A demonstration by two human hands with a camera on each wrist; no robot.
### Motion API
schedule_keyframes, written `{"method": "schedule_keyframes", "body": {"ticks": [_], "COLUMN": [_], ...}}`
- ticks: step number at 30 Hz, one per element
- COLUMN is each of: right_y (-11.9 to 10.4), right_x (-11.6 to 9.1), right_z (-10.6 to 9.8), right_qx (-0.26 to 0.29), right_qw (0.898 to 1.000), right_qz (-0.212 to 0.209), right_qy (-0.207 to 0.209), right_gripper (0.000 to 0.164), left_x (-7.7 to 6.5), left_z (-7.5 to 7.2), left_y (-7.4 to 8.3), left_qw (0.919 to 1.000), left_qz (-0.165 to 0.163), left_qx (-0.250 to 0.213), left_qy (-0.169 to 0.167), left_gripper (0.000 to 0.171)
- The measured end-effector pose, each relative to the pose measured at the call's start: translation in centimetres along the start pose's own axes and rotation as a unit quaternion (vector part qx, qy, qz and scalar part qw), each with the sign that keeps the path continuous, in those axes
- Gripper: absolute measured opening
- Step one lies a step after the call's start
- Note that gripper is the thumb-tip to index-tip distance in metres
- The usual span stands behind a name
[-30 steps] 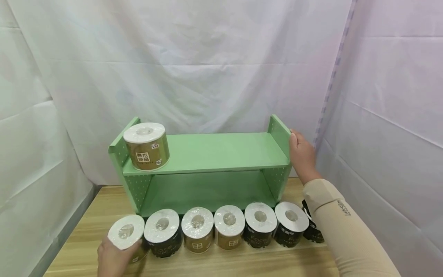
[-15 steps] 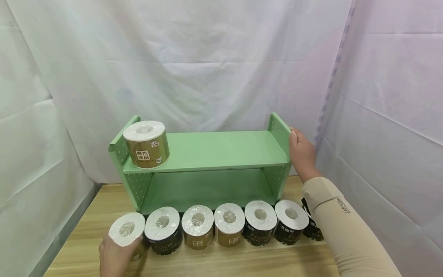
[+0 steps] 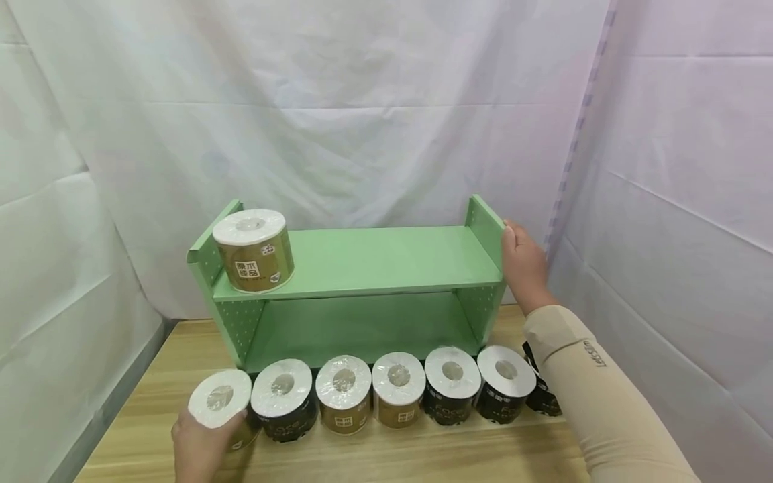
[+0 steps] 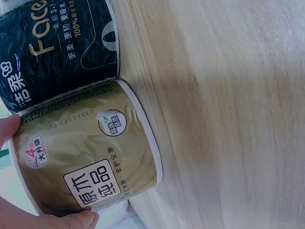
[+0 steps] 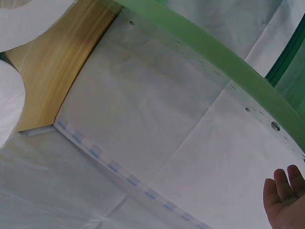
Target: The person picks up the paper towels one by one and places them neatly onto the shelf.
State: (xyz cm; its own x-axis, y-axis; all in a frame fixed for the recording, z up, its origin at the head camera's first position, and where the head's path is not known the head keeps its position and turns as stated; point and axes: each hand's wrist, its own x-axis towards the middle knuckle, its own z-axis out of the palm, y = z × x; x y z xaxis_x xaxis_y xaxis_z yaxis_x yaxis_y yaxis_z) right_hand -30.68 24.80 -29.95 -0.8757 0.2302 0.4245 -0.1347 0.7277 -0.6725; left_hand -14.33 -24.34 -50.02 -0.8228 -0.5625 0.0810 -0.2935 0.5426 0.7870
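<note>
In the head view my left hand (image 3: 199, 444) grips the leftmost toilet roll (image 3: 237, 384), which stands upright on the table. The left wrist view shows its gold wrapper (image 4: 62, 148), with thumb and finger at opposite sides of the roll. My right hand (image 3: 525, 268) rests against the outer side of the right end panel of a green two-tier shelf (image 3: 386, 261). In the right wrist view its fingers (image 5: 285, 191) look mostly straight beside that panel. Another gold toilet roll (image 3: 256, 261) stands at the left end of the upper tier.
A row of toilet rolls runs along the shelf's front: a black-wrapped roll (image 3: 284, 419) touches the gripped one, then come gold rolls (image 3: 344, 417) and more black rolls (image 3: 501, 402). My right sleeve partly covers the last one. White curtains (image 3: 374, 154) enclose the wooden table (image 3: 362, 463).
The view has tilted slightly, so everything sits a little higher in the picture. Both hands keep their places, the left on the toilet roll and the right on the shelf's panel.
</note>
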Motion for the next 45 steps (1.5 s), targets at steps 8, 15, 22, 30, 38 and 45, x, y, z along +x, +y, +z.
{"method": "schedule_keyframes", "body": {"ticks": [8, 15, 22, 30, 38, 45], "right_y": [-0.1, -0.1, -0.2, -0.2, -0.1, -0.1], "right_x": [0.0, 0.1, 0.2, 0.1, 0.1, 0.1], "right_z": [0.2, 0.0, 0.1, 0.2, 0.1, 0.1], "right_qx": [0.0, -0.003, -0.002, -0.001, -0.003, 0.0], "right_qw": [1.0, 1.0, 1.0, 1.0, 1.0, 1.0], "right_qz": [-0.001, -0.006, -0.014, -0.008, -0.01, -0.007], "right_qy": [-0.001, 0.004, 0.004, 0.005, 0.004, 0.003], "right_gripper": [0.06, 0.06, 0.059, 0.058, 0.058, 0.058], "left_x": [0.0, 0.1, -0.1, 0.0, 0.0, -0.2], "left_z": [-0.3, -0.8, -1.4, -2.4, -3.7, -4.4], "left_y": [-0.4, -0.4, -0.3, -0.1, 0.6, 1.5], "left_qw": [1.0, 0.9996, 0.9992, 0.9985, 0.9983, 0.9988], "left_qz": [-0.006, -0.027, -0.004, 0.005, 0.0, -0.01], "left_qx": [-0.001, -0.009, -0.013, -0.017, -0.017, -0.015], "left_qy": [0.004, 0.007, 0.037, 0.052, 0.056, 0.046], "left_gripper": [0.092, 0.095, 0.088, 0.088, 0.089, 0.092]}}
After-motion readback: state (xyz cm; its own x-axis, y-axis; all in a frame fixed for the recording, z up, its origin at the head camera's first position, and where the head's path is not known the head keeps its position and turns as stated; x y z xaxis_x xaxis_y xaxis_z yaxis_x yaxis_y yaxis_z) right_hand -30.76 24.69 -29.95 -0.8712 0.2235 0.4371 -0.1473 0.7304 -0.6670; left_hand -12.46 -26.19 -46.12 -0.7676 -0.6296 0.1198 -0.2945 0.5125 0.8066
